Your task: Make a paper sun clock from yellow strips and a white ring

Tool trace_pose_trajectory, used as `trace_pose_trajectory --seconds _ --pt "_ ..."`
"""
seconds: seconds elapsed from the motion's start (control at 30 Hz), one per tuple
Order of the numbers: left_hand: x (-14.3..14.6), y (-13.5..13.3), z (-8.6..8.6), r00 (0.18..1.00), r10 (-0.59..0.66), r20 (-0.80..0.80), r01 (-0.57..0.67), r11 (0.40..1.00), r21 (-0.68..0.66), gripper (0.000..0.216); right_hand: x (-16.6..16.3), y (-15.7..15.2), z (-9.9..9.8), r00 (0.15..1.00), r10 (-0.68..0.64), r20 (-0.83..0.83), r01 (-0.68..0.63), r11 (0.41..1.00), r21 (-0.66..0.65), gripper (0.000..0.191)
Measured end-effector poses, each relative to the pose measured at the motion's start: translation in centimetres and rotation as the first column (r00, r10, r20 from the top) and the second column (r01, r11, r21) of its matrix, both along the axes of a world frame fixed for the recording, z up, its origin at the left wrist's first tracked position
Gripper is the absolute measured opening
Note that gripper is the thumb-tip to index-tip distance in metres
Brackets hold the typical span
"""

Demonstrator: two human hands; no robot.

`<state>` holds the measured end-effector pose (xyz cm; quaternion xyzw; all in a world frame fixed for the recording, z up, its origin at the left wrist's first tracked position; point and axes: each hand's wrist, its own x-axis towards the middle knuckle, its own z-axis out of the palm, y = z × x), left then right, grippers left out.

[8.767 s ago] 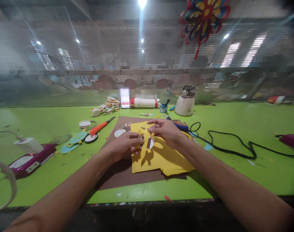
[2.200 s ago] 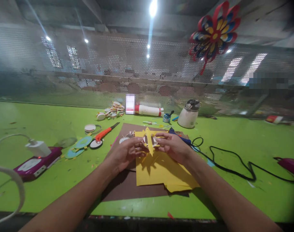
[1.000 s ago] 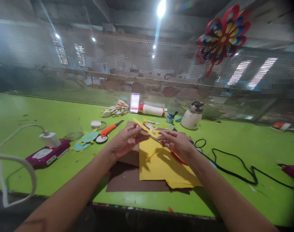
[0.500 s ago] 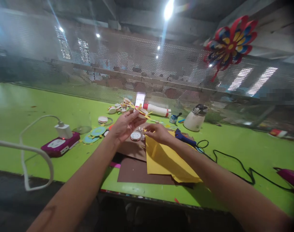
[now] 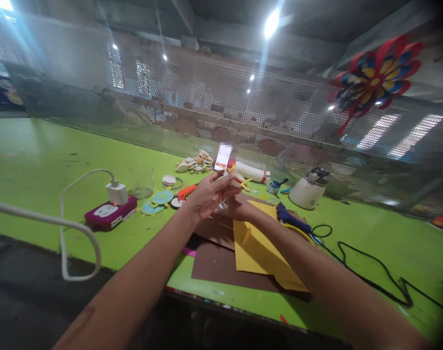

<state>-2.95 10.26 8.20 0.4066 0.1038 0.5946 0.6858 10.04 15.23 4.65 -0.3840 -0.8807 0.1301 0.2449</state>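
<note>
My left hand [image 5: 211, 193] is closed on a small round white craft disc [image 5: 234, 179] with a red edge band and yellow strips sticking out. Just below that disc, my right hand [image 5: 239, 208] has its fingers curled together against the left fingers. Whatever it pinches is too small or hidden to make out. Under both hands lie brown sheets [image 5: 217, 260] and a yellow sheet [image 5: 256, 253]. A heap of similar white discs [image 5: 196, 163] with yellow strips sits behind my left hand.
A blue glue gun [image 5: 292, 218] with a black cord lies to the right. Around it stand a white pot [image 5: 309, 188] and small blue jar [image 5: 274, 187]. To the left are a purple power strip [image 5: 110, 214], clear cup [image 5: 141, 182], orange-handled tool [image 5: 186, 191] and teal paper discs [image 5: 162, 197].
My right hand has come up and left from above the brown sheet to the underside of the disc in my left hand. The view has turned left, shifting everything rightward.
</note>
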Motion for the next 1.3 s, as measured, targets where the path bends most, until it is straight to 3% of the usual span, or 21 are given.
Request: trace_pose_trajectory --seconds 0.07,0.2,0.4,0.57,0.73,0.87,1.13,1.3 --pt "0.0 -0.1 0.0 1.000 -0.003 -0.006 0.003 1.000 0.002 0.013 1.5 -0.2 0.8 0.999 -0.014 -0.045 0.013 0.999 -0.032 0.062" --pt "0.2 -0.2 0.0 0.999 -0.017 -0.038 0.017 1.000 0.012 0.012 5.9 -1.0 2.7 0.983 -0.099 -0.155 0.078 0.988 -0.133 0.046" --pt "1.1 -1.0 -0.2 0.995 -0.045 -0.086 0.040 0.998 -0.052 0.013 12.0 -4.5 4.8 0.932 -0.147 -0.332 0.070 0.970 -0.232 0.058" --pt "2.5 -1.6 -0.8 0.985 -0.090 -0.147 0.071 0.989 -0.132 0.019 13.7 -6.9 5.7 0.829 -0.101 -0.551 -0.093 0.946 -0.312 0.059" --pt "3.4 -1.8 -1.6 0.965 -0.143 -0.222 0.118 0.985 -0.124 0.036 13.6 -8.2 5.8 0.749 -0.059 -0.660 -0.172 0.945 -0.279 0.056" --pt "3.8 -2.2 -2.1 0.945 -0.196 -0.260 0.186 0.980 -0.064 0.041 13.2 -9.2 5.6 0.786 -0.019 -0.618 -0.152 0.963 -0.222 0.057" --pt "4.5 -2.9 -2.3 0.914 -0.233 -0.331 0.240 0.970 -0.019 0.045 12.8 -10.9 5.6 0.925 -0.066 -0.375 0.065 0.998 -0.016 0.057" --pt "4.6 -3.0 -2.4 0.904 -0.242 -0.353 0.257 0.967 -0.005 0.048 12.7 -11.6 6.0 0.962 -0.082 -0.260 0.103 0.993 0.065 0.046"
